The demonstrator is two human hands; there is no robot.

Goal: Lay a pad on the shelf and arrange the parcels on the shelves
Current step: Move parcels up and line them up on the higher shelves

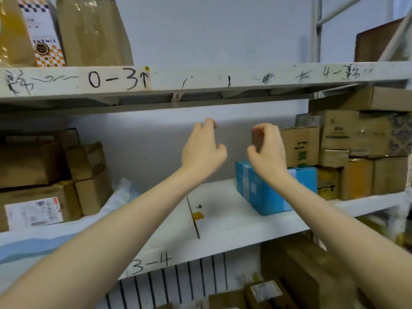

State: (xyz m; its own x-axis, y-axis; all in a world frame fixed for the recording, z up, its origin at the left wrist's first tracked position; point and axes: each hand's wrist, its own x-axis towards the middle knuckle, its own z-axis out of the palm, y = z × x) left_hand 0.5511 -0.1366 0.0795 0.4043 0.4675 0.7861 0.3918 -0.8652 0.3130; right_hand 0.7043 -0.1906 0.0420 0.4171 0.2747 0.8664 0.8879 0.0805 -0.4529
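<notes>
Both my hands are raised in the gap of the middle shelf (223, 228). My left hand (204, 150) has loosely curled fingers and holds nothing. My right hand (267, 150) is also loosely curled and empty, just above a blue parcel (263, 192) lying on the shelf. A white pad (214, 210) with a dark seam and a bit of yellow tape covers the shelf board under my arms. Brown cardboard parcels (44, 175) are stacked at the left, and more brown parcels (356, 148) are piled at the right.
The upper shelf (200, 79), marked "0-3", carries tall cardboard boxes (89, 32) at its left and one box (376, 41) at far right. A white plastic bag (120, 197) lies beside the left stack. Below, more parcels (289, 275) sit on the lower level.
</notes>
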